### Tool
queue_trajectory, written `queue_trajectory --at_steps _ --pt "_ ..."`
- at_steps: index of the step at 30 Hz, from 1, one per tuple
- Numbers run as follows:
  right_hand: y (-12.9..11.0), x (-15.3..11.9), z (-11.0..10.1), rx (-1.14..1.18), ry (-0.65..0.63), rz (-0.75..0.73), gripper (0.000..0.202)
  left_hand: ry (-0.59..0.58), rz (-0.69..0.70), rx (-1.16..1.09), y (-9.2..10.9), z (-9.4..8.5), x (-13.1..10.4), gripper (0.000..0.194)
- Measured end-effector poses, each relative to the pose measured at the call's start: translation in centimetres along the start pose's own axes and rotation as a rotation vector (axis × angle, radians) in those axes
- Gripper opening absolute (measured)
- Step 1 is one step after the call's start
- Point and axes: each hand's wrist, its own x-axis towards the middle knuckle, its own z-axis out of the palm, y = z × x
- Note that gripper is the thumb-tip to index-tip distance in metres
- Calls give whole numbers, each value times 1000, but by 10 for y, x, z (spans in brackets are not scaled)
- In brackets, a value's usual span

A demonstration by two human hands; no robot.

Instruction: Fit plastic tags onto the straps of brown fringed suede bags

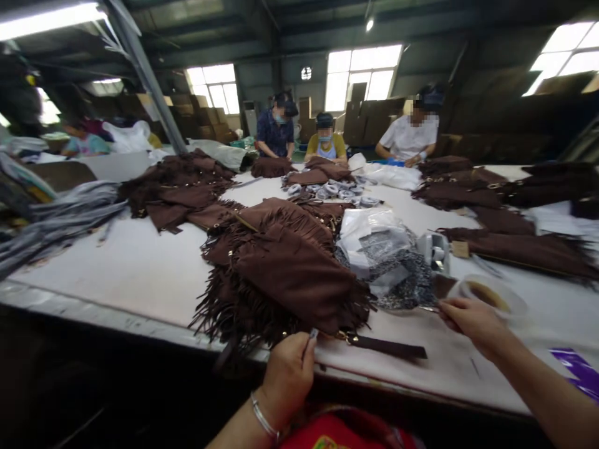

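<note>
At the table's front edge my left hand (289,368) is closed, a small silvery piece (313,335) showing between thumb and forefinger. Just beyond it lies a pile of dark brown fringed bags (294,274). From the top bag a brown strap (388,347) with a gold-coloured clasp stretches to the right. My right hand (472,321) pinches a thin shiny thing (428,307), too small and blurred to name. That hand is beside a clear plastic bag (374,249) of small black-and-silver pieces and in front of a roll of tape (491,296).
More brown fringed bags lie at the left (182,181) and right (528,249). Grey strips (65,218) hang over the left corner. Several people work across the white table (116,268). Coiled grey straps (327,190) lie mid-table; a purple packet (578,371) is at right.
</note>
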Motion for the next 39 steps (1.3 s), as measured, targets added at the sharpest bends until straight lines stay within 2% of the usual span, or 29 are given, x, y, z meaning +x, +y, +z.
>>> queue_trajectory --at_steps 3,6,8,11,13,18,23,28,30,32,34,36,39 --pt "-23 -44 24 50 -405 -75 29 1 89 203 1 -3 -1 27" --pt "-62 -91 65 18 -671 -192 30 9 152 366 3 -5 -1 22" --pt "-87 -113 94 -16 -747 -237 32 7 187 432 2 -4 -2 19" --pt "-111 -125 131 -43 -742 -263 35 1 227 477 -1 -2 -4 15" --pt "-118 -126 148 -58 -720 -271 35 -3 257 474 -5 -1 -7 15" --pt "-116 -123 169 -216 -646 -248 34 -10 317 453 -9 -4 -9 16" --pt "-107 -119 177 -368 -570 -231 39 -20 350 455 -10 -5 -9 13" --pt "-112 -119 179 -458 -547 -259 40 -5 298 391 -15 2 -10 13" --pt "-113 -120 179 -468 -547 -258 40 10 297 372 -17 4 -10 19" --pt "-112 -120 180 -464 -544 -260 40 1 292 375 -17 4 -10 24" --pt "-109 -120 179 -434 -559 -246 38 -26 249 378 -15 2 -9 20" --pt "-104 -121 176 -373 -593 -207 33 -55 186 358 -12 -1 -7 14" --pt "-99 -127 171 -258 -606 -162 21 -71 121 299 -7 -3 -5 16"
